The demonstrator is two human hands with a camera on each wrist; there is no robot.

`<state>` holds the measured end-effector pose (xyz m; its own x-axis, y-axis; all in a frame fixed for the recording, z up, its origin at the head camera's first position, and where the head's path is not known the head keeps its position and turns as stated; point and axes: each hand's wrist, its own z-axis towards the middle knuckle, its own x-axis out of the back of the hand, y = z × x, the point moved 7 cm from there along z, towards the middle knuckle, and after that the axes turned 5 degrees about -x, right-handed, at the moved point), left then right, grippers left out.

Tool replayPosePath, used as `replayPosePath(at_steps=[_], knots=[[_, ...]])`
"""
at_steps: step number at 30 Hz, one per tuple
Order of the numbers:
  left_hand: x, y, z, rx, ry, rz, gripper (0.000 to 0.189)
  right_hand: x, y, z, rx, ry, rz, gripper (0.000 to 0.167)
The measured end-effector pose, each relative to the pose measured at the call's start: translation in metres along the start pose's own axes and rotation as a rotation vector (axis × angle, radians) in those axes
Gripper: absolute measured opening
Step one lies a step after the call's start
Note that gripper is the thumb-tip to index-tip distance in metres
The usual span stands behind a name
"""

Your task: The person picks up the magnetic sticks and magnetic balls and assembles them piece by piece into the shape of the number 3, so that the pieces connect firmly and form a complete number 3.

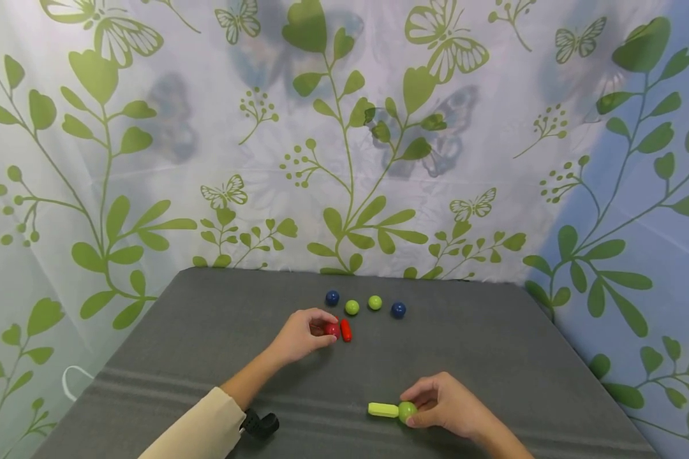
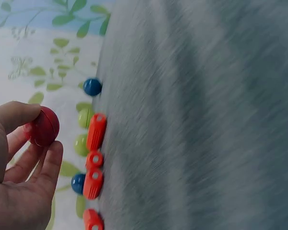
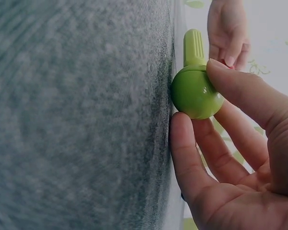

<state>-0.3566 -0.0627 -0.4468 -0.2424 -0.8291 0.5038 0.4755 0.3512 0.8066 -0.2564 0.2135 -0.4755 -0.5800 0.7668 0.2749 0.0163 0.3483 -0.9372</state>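
My left hand [image 1: 298, 336] pinches a red ball [image 2: 46, 126] between thumb and fingers, lifted off the cloth in the left wrist view. Just beyond it lies a short red stick [image 1: 346, 330], one of several red ribbed pieces [image 2: 96, 132] in the left wrist view. Nearer the front, my right hand [image 1: 449, 408] grips a glossy green ball [image 3: 196, 93] by thumb and fingertips. A ribbed light green stick [image 1: 383, 410] meets the ball's left side; whether the two are joined I cannot tell.
Behind the left hand sit two more green balls [image 1: 375, 303] and two blue balls, one left [image 1: 332, 298] and one right [image 1: 399, 310]. Grey cloth [image 1: 482, 344] covers the table. A patterned curtain [image 1: 252, 146] hangs behind. A black strap [image 1: 259, 424] sits by the left sleeve.
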Motion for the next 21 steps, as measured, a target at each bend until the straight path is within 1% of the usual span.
replayPosePath(at_steps=[3,6,10,14,17,21], knots=[[-0.010,0.004,-0.008,-0.005,-0.040,-0.032,0.026,0.000,0.000,0.000,0.004,0.010,-0.004,0.037],[-0.019,0.008,-0.015,0.007,-0.082,-0.060,0.024,0.001,0.001,0.001,-0.005,0.022,-0.018,0.036],[-0.031,0.015,-0.025,0.027,-0.152,-0.097,0.025,0.002,0.004,0.001,-0.024,0.028,-0.029,0.036],[-0.045,0.023,-0.033,0.023,-0.220,-0.134,0.028,0.003,0.005,0.001,-0.023,0.032,-0.032,0.037],[-0.053,0.026,-0.038,0.038,-0.259,-0.161,0.027,0.003,0.004,0.001,-0.017,0.034,-0.039,0.036],[-0.063,0.028,-0.044,0.065,-0.295,-0.171,0.026,0.003,0.004,0.001,-0.019,0.027,-0.039,0.036]])
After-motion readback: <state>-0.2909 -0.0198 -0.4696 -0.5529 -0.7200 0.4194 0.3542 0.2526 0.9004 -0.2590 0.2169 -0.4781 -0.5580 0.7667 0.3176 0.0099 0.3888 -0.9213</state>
